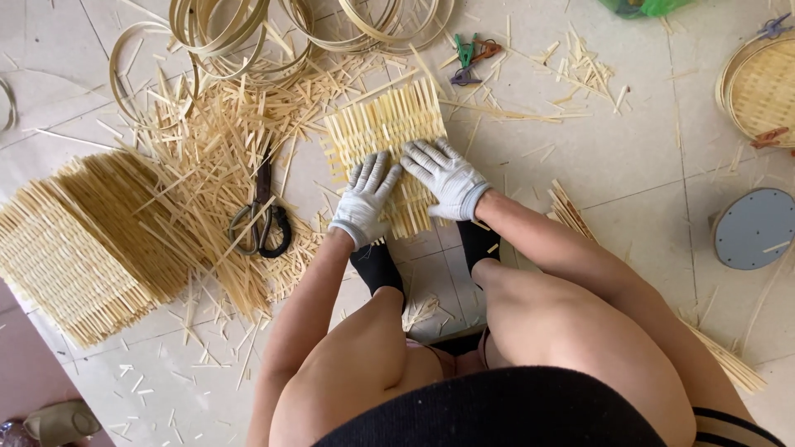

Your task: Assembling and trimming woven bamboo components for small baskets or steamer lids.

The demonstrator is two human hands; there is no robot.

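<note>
1. Hands on the woven bamboo mat: left hand, white-gloved, laid flat on the mat's near edge, fingers spread, gripping nothing.
2. Right hand, also gloved, pressed palm-down just beside the left on the same mat, fingers splayed toward its middle, grasping nothing.
3. Mat itself flat on the tiled floor, just ahead of two black-socked feet.
4. Left of the mat, scissors with dark handles, resting on a heap of loose bamboo strips.
5. Farther left of the mat, a stack of finished woven mats.
6. Beyond the mat, coiled bamboo hoops and a cluster of small clamps.
7. Well right of the mat, a round woven basket and, nearer, a grey round disc.
8. Near right of the mat, a bundle of long strips lying partly under the right forearm.
</note>
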